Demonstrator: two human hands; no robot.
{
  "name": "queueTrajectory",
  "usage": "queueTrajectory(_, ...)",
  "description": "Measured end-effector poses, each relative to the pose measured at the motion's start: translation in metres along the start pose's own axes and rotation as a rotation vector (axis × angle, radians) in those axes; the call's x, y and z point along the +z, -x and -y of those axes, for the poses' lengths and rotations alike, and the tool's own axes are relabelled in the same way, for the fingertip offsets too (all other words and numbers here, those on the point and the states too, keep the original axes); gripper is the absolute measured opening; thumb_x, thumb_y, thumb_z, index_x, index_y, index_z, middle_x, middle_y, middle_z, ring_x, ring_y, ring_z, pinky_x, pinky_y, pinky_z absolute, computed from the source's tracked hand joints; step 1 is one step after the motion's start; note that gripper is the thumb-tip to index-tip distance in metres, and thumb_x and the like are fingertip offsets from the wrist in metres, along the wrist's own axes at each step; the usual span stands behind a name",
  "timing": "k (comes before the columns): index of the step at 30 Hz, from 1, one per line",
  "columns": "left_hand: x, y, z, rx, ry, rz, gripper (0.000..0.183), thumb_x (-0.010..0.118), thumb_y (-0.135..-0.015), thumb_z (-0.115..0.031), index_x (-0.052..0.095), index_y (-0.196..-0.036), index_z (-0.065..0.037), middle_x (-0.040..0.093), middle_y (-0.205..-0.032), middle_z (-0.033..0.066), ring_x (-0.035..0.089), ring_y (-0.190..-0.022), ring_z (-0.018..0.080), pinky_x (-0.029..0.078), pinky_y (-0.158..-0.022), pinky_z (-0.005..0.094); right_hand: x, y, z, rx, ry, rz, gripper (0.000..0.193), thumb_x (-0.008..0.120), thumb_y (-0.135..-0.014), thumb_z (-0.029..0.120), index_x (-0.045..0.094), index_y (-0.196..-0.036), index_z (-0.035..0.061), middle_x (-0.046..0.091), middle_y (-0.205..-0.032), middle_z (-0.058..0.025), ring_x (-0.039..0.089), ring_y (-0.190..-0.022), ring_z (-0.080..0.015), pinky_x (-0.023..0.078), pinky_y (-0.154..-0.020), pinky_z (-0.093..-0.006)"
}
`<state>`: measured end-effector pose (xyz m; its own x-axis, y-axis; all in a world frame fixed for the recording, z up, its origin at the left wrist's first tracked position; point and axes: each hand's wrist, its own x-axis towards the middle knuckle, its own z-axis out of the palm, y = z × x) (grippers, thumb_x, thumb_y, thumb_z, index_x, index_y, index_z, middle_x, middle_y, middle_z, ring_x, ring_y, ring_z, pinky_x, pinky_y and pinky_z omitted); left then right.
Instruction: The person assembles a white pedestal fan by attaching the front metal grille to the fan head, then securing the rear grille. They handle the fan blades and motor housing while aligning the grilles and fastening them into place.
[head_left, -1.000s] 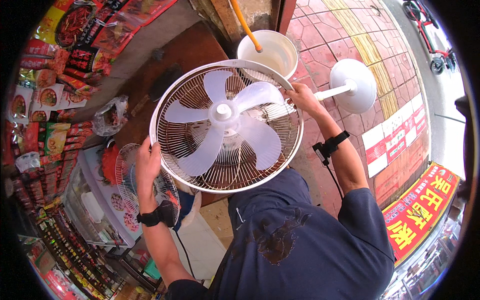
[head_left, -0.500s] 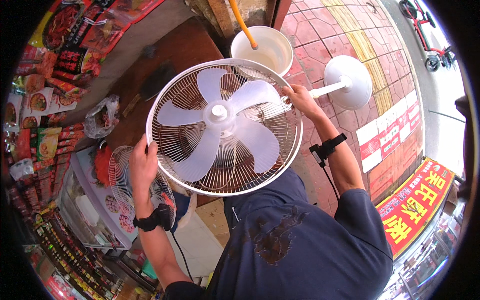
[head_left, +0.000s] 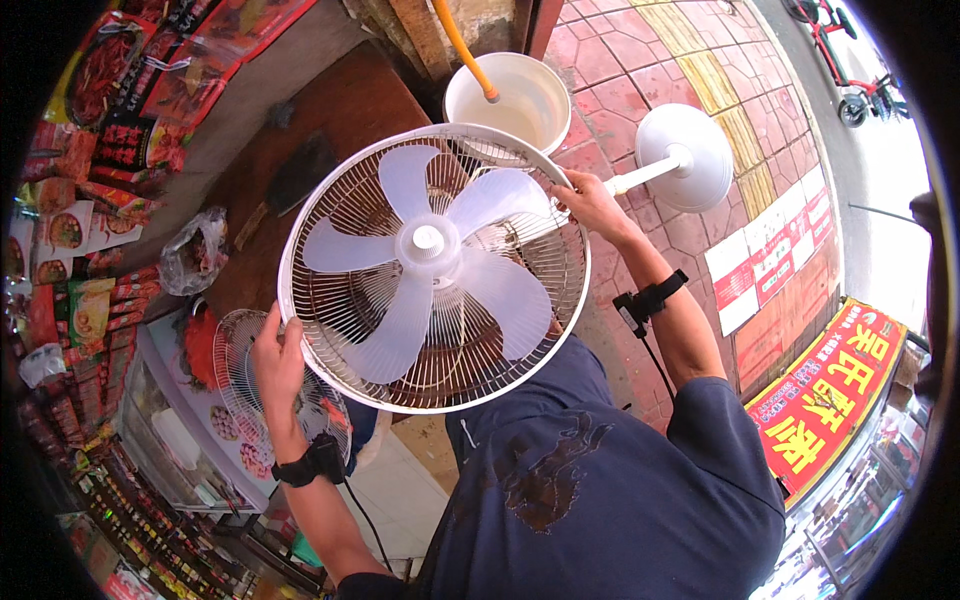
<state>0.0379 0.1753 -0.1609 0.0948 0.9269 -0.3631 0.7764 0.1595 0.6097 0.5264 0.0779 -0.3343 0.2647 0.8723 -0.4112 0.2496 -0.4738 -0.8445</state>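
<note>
Left hand (head_left: 277, 365): curled closed at left rim of fan (head_left: 430, 258);
Right hand (head_left: 595, 207): curled closed at right rim, nearer to pole (head_left: 645, 177);
Pole: leads away rightward, to round base (head_left: 705, 150)

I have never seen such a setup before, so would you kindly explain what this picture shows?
There is no machine arm here: these are a person's bare hands, seen from above by a wide fisheye camera worn on their head. The left hand and right hand hold opposite sides of a white, round fan with pale plastic blades. Its white pole runs to a round white base, seen against red paving. Beyond the fan stands a white, round bucket with an orange hose reaching over it. A brown, flat surface lies to the left, with a clear plastic bag near its edge.
</note>
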Motion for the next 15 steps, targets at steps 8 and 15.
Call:
queueTrajectory(8,0.003,0.004,0.012,-0.013,0.044,0.015,0.046,0.059,-0.101,-0.012,0.057,-0.146,-0.003,0.067,-0.082,0.0059,0.061,-0.071,0.0119,0.051,-0.066,0.0309,0.009,0.025,-0.011,0.072,-0.043,-0.065,0.037,0.059,-0.099,0.024,0.069,-0.126,0.0002,0.066,-0.078,-0.0068,0.062,-0.071,-0.0149,0.051,-0.066,-0.0348)
queueTrajectory(15,0.016,0.022,0.031,0.133,0.054,-0.067,0.048,0.058,-0.101,-0.008,0.054,-0.149,-0.003,0.068,-0.093,0.0074,0.061,-0.073,0.0115,0.051,-0.067,0.0291,0.021,0.045,-0.026,0.006,-0.083,-0.152,0.034,0.059,-0.102,0.019,0.067,-0.13,0.0019,0.068,-0.088,-0.0051,0.063,-0.078,-0.0125,0.051,-0.069,-0.0308)
